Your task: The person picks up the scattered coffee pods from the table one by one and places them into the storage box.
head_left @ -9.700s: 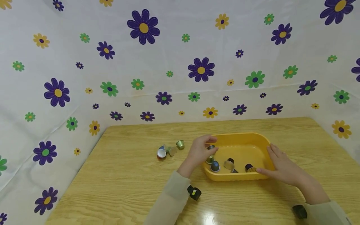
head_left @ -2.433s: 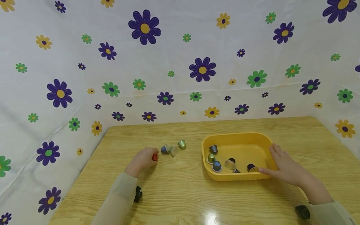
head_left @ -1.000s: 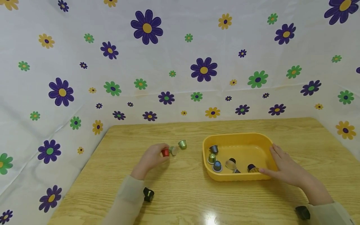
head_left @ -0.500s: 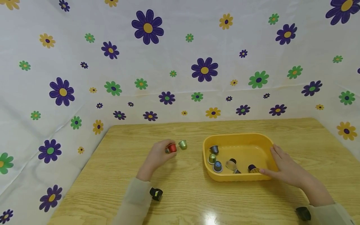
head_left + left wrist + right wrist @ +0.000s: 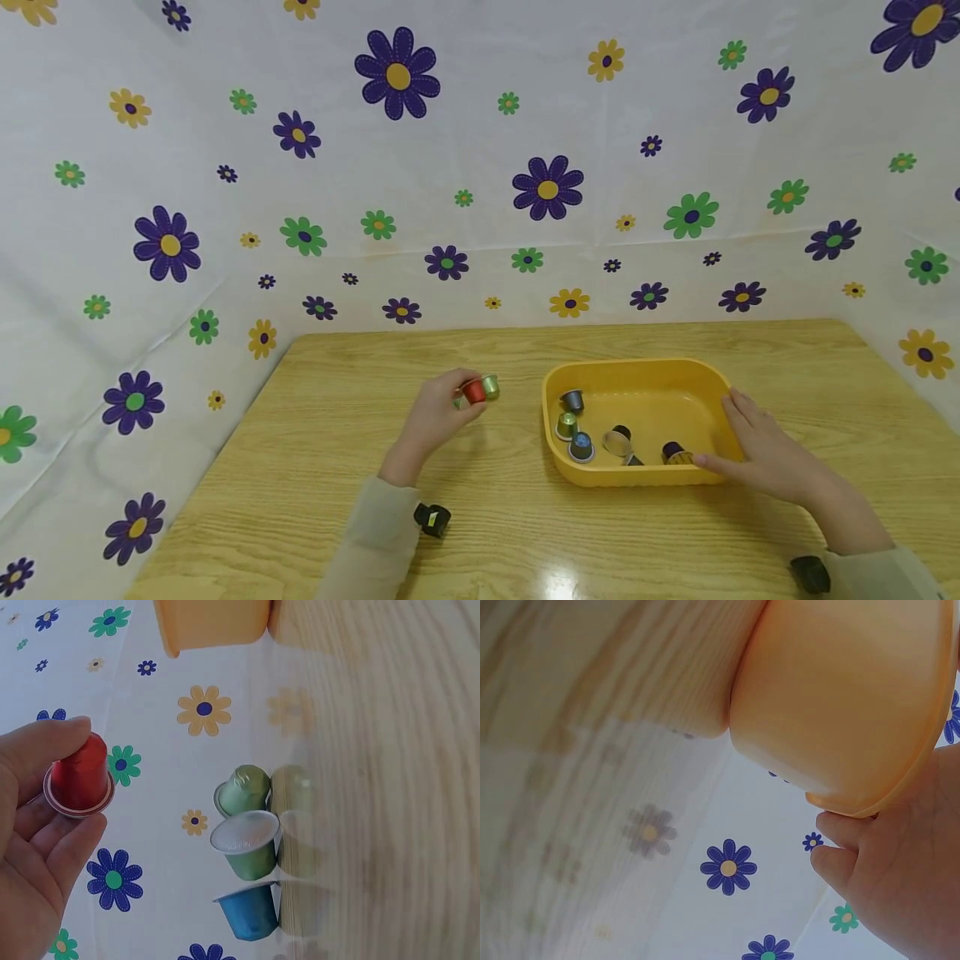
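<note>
My left hand pinches a red coffee capsule between thumb and fingers, above the table. In the left wrist view the red capsule stands rim down in the fingers. Below it lie a pale green capsule, a green one with its lid showing and a blue one. In the head view the left hand hides the blue one. My right hand rests on the right end of the yellow tray, fingers straight along its side and thumb over the near rim.
Inside the tray lie several capsules: a dark one, a green one, a blue one and others toward the near wall. A flowered cloth hangs behind the wooden table.
The left hand came from the tray to the capsules at left, took the red capsule and has carried it rightward over the others. The right hand has stayed at the tray.
</note>
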The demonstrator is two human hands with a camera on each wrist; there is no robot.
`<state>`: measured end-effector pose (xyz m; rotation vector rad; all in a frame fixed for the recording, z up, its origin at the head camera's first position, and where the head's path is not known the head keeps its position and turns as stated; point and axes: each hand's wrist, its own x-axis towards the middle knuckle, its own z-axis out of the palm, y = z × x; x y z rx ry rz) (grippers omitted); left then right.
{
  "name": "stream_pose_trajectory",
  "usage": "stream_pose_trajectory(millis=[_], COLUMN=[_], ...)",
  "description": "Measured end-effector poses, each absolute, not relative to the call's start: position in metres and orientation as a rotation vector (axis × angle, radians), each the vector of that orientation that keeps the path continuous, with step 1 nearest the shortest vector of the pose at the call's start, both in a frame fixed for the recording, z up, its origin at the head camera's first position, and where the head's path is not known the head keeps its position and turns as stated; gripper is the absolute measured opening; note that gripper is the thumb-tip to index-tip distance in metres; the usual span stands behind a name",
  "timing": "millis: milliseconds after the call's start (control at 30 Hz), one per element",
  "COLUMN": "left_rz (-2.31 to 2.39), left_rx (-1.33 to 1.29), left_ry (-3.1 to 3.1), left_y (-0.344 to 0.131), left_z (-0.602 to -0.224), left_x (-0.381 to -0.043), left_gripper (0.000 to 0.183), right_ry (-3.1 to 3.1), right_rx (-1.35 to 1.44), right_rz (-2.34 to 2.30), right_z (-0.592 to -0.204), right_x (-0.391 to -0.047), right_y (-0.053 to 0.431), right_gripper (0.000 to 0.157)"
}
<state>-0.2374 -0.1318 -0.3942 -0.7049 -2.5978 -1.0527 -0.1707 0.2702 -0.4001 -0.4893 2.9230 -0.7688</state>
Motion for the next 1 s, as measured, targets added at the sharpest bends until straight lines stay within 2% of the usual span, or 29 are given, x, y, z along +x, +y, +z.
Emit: stream_pose_trajectory(millis=[1000], left_rz=[-1.085], left_rx=[-0.896], left_ry=[-2.592], left_y=[-0.078], left_z=[-0.387], left_x=[-0.236], left_gripper=[0.033], right_ry=[2.963], right_rx=[-0.492], right_rz=[-0.764], right_z=[-0.404], right_x=[-0.172], right_y=[0.271], right_gripper=[0.094])
